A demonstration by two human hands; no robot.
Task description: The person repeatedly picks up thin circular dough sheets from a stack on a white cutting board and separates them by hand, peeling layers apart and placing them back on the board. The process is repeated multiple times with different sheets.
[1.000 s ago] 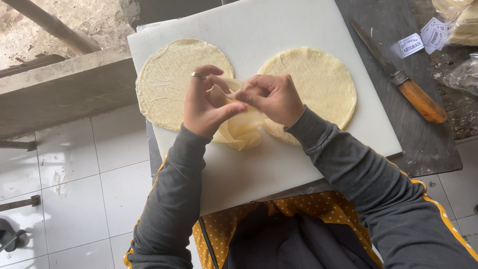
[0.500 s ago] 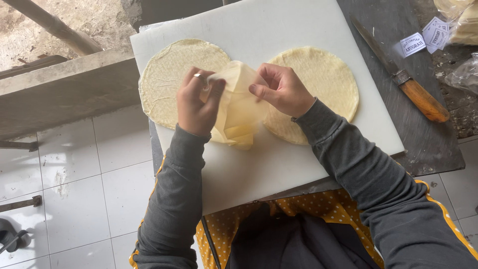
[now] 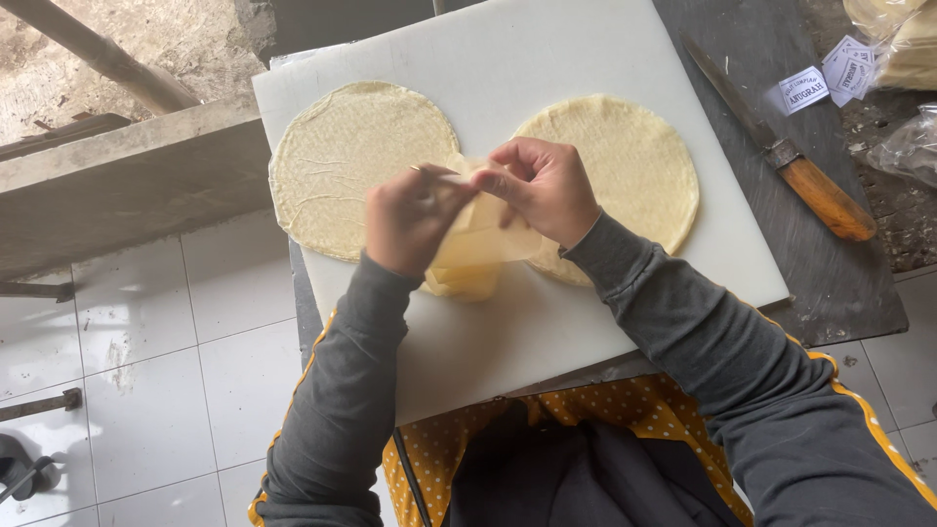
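While over white board (image 3: 547, 59), left hand (image 3: 410, 220), right hand (image 3: 547, 185) grips pinching thin wrapper sheet (image 3: 473, 259).

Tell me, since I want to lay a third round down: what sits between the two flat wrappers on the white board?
In the head view, both hands, left hand and right hand, hold a thin translucent sheet between the left wrapper and right wrapper.

The left hand (image 3: 410, 220) is blurred, so its fingers cannot be told apart, and with the right hand (image 3: 542, 185) it hides most of the thin pale sheet (image 3: 473, 259) and part of each round wrapper (image 3: 361, 161). The knife (image 3: 781, 156) has its blade tip hard to see against the dark table (image 3: 849, 293). The plastic bags (image 3: 903, 59) are cut by the right edge.
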